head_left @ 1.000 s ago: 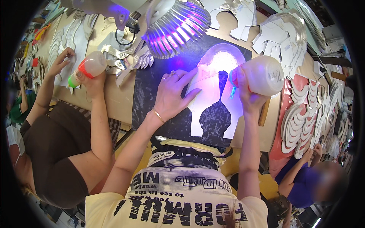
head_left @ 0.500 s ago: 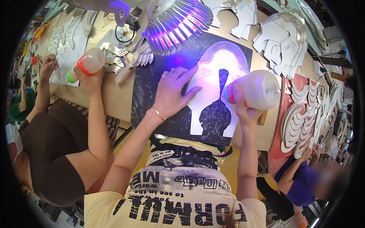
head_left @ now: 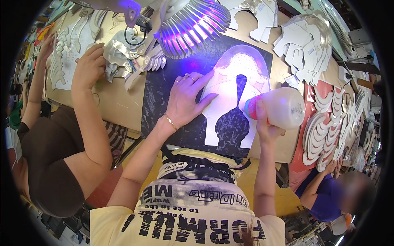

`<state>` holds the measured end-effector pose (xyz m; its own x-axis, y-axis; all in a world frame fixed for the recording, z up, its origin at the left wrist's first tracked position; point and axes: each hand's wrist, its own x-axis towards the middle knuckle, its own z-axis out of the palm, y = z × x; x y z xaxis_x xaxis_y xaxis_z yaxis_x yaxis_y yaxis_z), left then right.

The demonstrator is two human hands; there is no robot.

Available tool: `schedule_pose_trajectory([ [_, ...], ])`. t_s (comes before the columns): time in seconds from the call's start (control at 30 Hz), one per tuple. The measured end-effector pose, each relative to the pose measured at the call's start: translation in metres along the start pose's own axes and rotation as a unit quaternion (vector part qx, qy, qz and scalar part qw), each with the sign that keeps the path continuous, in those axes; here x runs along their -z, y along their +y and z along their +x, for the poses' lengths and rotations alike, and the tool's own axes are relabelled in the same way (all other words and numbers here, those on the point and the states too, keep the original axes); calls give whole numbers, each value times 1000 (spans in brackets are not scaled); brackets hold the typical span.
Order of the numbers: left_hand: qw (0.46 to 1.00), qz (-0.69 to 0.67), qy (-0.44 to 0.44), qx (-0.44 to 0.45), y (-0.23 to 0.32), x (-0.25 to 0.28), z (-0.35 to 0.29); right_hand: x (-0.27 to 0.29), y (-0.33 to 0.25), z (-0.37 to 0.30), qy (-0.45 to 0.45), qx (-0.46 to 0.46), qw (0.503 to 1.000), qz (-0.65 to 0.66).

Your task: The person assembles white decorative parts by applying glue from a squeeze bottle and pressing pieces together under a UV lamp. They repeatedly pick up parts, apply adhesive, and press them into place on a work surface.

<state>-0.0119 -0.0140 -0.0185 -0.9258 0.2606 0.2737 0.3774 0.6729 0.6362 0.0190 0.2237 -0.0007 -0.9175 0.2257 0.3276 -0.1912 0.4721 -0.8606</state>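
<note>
A white, horseshoe-shaped flat piece (head_left: 215, 119), which looks like a shoe upper, lies on a dark speckled board (head_left: 160, 98). Its curved far end has a translucent rim, and small outlined shapes show along its sides. My left hand (head_left: 186, 98) rests with fingers spread, index fingertip and thumb at the piece's left edge. At the right side, my right hand (head_left: 266, 127) grips a whitish squeeze bottle (head_left: 287, 107) with a pink-red band. The bottle is tilted, its narrow end toward the piece's right edge; the tip itself is hard to make out.
A finned metal lamp (head_left: 193, 30) casts violet-white light from above the board. Stacked white cut pieces (head_left: 305, 49) stand at far right, near curved strips on a red sheet (head_left: 322, 127). A co-worker's hand (head_left: 88, 67) works at left; another person (head_left: 320, 197) sits at right.
My right hand and the bottle have shifted slightly nearer to me; my left hand stays put. The left co-worker's arm has moved, and the bottle they held no longer shows.
</note>
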Motion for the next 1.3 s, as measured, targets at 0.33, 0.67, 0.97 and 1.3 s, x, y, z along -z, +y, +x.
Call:
schedule_pose_trajectory([
  [0.33,1000,-6,-12,10,-1,1,0,-15,16,25,49,-22,997,51],
  [0.67,999,-3,-18,29,1,2,1,-25,15,44,73,85,993,-26],
  [0.97,999,7,-22,31,1,1,0,-14,17,30,39,21,998,32],
  [1.3,999,-1,-24,36,2,3,2,7,21,70,192,9,975,110],
])
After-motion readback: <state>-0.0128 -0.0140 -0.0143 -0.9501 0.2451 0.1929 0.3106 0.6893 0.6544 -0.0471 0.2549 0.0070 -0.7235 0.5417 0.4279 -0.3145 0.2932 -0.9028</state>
